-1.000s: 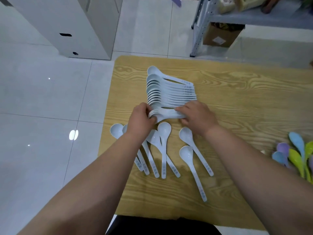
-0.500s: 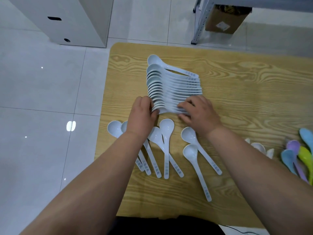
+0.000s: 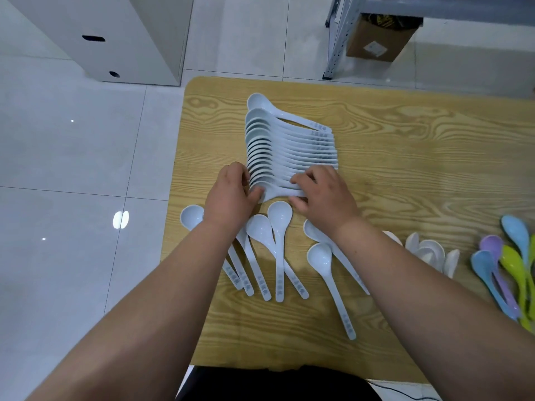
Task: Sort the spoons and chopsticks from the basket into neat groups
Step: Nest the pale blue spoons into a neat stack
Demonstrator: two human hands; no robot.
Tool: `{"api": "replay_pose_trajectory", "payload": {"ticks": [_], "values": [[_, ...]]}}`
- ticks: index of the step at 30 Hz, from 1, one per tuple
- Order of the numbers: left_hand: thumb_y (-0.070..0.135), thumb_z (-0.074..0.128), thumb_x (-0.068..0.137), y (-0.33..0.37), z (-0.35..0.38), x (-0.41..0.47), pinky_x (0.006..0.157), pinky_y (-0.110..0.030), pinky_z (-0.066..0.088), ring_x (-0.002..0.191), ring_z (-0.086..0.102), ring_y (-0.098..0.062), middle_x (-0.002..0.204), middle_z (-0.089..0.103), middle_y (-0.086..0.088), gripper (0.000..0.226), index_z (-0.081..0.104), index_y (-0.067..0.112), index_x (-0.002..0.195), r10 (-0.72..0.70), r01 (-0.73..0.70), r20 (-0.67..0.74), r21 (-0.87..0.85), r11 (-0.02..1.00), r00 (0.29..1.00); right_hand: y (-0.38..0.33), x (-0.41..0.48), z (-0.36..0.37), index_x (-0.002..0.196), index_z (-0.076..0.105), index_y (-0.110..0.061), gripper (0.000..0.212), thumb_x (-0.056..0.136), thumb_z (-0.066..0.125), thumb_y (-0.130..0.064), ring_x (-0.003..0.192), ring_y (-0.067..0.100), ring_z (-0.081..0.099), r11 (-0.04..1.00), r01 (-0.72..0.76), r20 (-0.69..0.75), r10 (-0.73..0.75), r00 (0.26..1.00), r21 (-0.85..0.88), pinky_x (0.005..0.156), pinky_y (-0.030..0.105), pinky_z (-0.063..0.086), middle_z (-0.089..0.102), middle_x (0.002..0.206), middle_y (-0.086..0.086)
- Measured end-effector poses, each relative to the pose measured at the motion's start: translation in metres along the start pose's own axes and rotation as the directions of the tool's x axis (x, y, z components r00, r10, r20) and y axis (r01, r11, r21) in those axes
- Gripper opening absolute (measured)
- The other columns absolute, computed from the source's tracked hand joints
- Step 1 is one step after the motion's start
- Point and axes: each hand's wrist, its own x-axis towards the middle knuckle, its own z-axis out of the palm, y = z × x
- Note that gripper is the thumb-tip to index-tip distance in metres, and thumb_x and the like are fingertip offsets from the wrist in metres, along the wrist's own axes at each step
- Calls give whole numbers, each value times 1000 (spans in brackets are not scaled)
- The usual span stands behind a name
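The white spoons (image 3: 289,151) lie nested in a tight row on the left part of the wooden table (image 3: 405,140), bowls to the left and handles pointing right, one spoon at the far end sitting slightly askew. The left hand (image 3: 231,198) cups the bowl end of the row at its near side, fingers curled against the bowls and thumb tucked under the nearest one. The right hand (image 3: 324,195) grips the handle end there, bent fingers on top of the nearest handles and thumb pressed on their near edge. Just nearer the person, loose spoons (image 3: 279,215) of the same kind lie scattered, bowls away (some partly hidden by the forearms). Further right sit a few small white scoops (image 3: 428,250), then coloured spoons (image 3: 506,264) at the table's right edge.
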Motion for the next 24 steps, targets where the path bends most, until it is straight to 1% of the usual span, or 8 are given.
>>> {"api": "replay_pose_trajectory", "payload": {"ticks": [5,8,11,13,15,17,20,24], "values": [[35,76,82,-4,-2,-9,64,-34,49,80,56,-18,99,51,5,35,48,24,99,11,-11,0,30,999,1000,-1,-6,-1,102,74,-11,22,80,76,-13,90,34,60,1000,-3,38,3,999,-2,72,49,53,62,94,11],[34,77,82,-5,-5,-15,75,-32,49,92,58,-19,106,51,5,39,53,22,111,39,-38,-10,37,999,999,-3,-5,-4,103,73,-9,22,82,75,-14,93,36,60,1000,-10,58,10,998,-3,75,50,53,63,95,12],[27,77,84,-5,-10,-25,89,-35,43,107,55,-29,112,59,-8,44,62,15,124,163,-155,-49,125,980,985,-5,-7,-9,107,72,-7,24,84,71,-15,95,36,61,1000,-9,67,7,998,15,80,50,52,64,98,12],[20,77,84,-4,-14,-35,94,-41,42,105,57,-36,109,64,-14,41,67,11,123,290,-270,-71,215,939,954,-5,-15,-14,109,72,-6,25,84,69,-11,95,35,61,999,-25,54,23,998,41,83,49,51,64,99,13],[14,76,84,-2,-15,-47,93,-45,45,101,58,-38,105,66,-14,39,68,9,122,362,-336,-57,260,905,931,-4,-31,-20,113,70,-6,28,85,68,-9,99,35,60,993,-89,54,84,995,82,88,47,51,64,103,13],[11,73,85,4,-10,-61,87,-47,50,100,58,-37,106,67,-13,40,67,9,124,354,-343,-5,236,909,935,-1,-52,-24,118,69,-6,32,86,69,-10,108,34,58,973,-192,82,183,980,130,95,41,47,62,111,13],[17,66,91,16,1,-72,80,-41,51,101,61,-32,118,63,-11,47,58,14,136,277,-302,146,193,933,950,4,-87,-30,131,61,-12,41,90,66,-20,118,31,51,937,-319,208,287,935,144,96,32,38,57,124,11],[29,58,97,30,19,-61,68,-36,47,98,63,-31,136,51,-10,58,40,18,150,157,-230,223,356,906,962,3,-126,-31,149,40,-24,65,91,61,-45,131,21,41,940,-337,364,295,884,55,100,24,31,44,143,1]]}}
